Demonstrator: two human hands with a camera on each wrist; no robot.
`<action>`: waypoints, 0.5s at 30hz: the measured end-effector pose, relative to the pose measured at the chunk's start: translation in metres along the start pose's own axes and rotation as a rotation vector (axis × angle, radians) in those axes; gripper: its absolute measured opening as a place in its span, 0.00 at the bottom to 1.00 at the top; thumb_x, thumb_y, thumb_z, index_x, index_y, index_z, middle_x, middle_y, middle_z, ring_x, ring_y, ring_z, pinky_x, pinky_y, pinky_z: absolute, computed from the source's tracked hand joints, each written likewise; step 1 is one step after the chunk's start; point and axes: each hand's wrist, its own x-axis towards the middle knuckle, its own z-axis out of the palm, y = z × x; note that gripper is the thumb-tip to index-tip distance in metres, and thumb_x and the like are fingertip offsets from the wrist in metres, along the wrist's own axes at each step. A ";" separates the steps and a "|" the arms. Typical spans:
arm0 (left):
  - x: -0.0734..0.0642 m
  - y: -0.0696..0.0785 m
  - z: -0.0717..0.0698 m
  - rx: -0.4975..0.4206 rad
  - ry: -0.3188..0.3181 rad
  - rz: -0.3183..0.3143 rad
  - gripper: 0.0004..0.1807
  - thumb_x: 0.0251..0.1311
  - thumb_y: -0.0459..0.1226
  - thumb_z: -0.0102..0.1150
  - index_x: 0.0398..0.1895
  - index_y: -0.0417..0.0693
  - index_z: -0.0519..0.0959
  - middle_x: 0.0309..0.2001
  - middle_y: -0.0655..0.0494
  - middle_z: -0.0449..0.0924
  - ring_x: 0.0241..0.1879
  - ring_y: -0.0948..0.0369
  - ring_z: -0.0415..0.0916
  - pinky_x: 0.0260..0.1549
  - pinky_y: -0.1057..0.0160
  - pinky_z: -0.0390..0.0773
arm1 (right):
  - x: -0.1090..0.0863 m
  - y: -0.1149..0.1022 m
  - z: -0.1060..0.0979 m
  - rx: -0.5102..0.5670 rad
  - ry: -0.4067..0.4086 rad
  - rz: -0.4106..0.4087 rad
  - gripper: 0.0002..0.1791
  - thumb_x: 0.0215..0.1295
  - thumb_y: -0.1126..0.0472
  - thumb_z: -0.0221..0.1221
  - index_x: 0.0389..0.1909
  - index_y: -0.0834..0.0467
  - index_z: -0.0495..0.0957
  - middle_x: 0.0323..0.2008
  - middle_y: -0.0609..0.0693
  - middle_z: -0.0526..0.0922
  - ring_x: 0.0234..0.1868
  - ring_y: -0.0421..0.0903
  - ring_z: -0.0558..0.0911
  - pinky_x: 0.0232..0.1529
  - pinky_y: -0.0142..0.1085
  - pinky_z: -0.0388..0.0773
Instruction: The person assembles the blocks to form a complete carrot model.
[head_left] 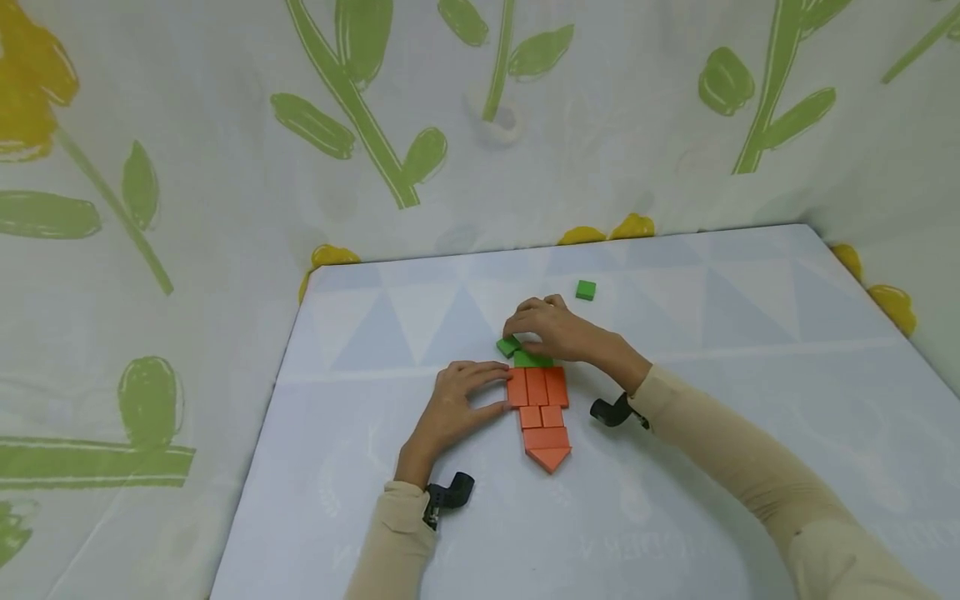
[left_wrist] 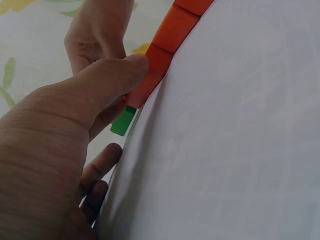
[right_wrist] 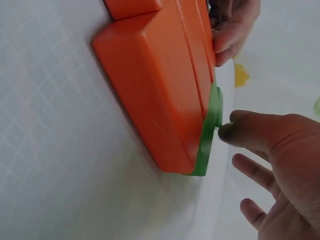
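Orange wooden blocks (head_left: 536,387) lie close together in a column that narrows to a triangular orange block (head_left: 549,459) at the near end. Against their far side lies a green block (head_left: 527,359). A small green block (head_left: 507,345), turned askew, is at that block's left corner, pinched between the thumb and forefinger of my right hand (head_left: 551,329). My left hand (head_left: 453,404) rests at the left side of the widest orange blocks, fingers stretched out. In the left wrist view its thumb (left_wrist: 132,67) touches the orange row.
Beyond my right hand, a loose green block (head_left: 586,290) lies on the table. The table (head_left: 337,500) has a pale cover with blue triangles, and a white cloth (head_left: 570,158) with green leaves hangs behind it. Each wrist carries a black camera (head_left: 450,492).
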 end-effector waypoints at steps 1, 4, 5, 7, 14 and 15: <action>0.000 0.000 0.000 0.004 0.000 0.001 0.26 0.61 0.55 0.66 0.63 0.65 0.79 0.64 0.71 0.74 0.61 0.60 0.65 0.63 0.47 0.60 | -0.002 0.000 -0.002 0.013 0.006 0.019 0.16 0.67 0.64 0.64 0.54 0.51 0.83 0.55 0.45 0.82 0.63 0.51 0.70 0.57 0.54 0.61; 0.001 0.001 -0.001 0.012 0.006 0.001 0.26 0.60 0.55 0.67 0.62 0.65 0.79 0.64 0.71 0.74 0.61 0.59 0.66 0.62 0.47 0.61 | -0.008 0.003 -0.006 0.031 0.063 0.088 0.16 0.68 0.62 0.63 0.55 0.53 0.83 0.56 0.48 0.82 0.63 0.52 0.70 0.58 0.55 0.60; 0.001 0.001 -0.002 0.016 0.008 0.000 0.26 0.60 0.54 0.68 0.62 0.65 0.80 0.63 0.71 0.75 0.61 0.59 0.66 0.62 0.47 0.61 | -0.010 0.005 -0.007 0.030 0.094 0.120 0.16 0.68 0.62 0.63 0.55 0.54 0.83 0.56 0.49 0.82 0.63 0.53 0.70 0.58 0.55 0.60; 0.002 0.000 -0.002 0.025 0.009 -0.004 0.26 0.60 0.54 0.68 0.62 0.66 0.80 0.63 0.71 0.75 0.61 0.60 0.66 0.62 0.48 0.61 | -0.016 0.013 -0.009 0.011 0.167 0.191 0.17 0.67 0.60 0.63 0.56 0.56 0.82 0.57 0.51 0.81 0.63 0.54 0.70 0.58 0.57 0.60; 0.001 0.000 0.002 0.009 0.007 -0.003 0.26 0.59 0.54 0.68 0.61 0.64 0.80 0.63 0.69 0.75 0.61 0.58 0.67 0.62 0.46 0.61 | -0.043 0.057 -0.012 -0.067 0.345 0.463 0.24 0.63 0.60 0.68 0.59 0.60 0.78 0.60 0.58 0.78 0.63 0.59 0.68 0.56 0.59 0.59; 0.001 0.000 0.003 0.005 0.008 -0.010 0.26 0.59 0.54 0.68 0.61 0.64 0.80 0.63 0.70 0.76 0.61 0.57 0.67 0.62 0.46 0.61 | -0.046 0.062 -0.012 -0.060 0.344 0.494 0.24 0.63 0.60 0.68 0.59 0.60 0.77 0.60 0.59 0.77 0.64 0.60 0.68 0.56 0.59 0.59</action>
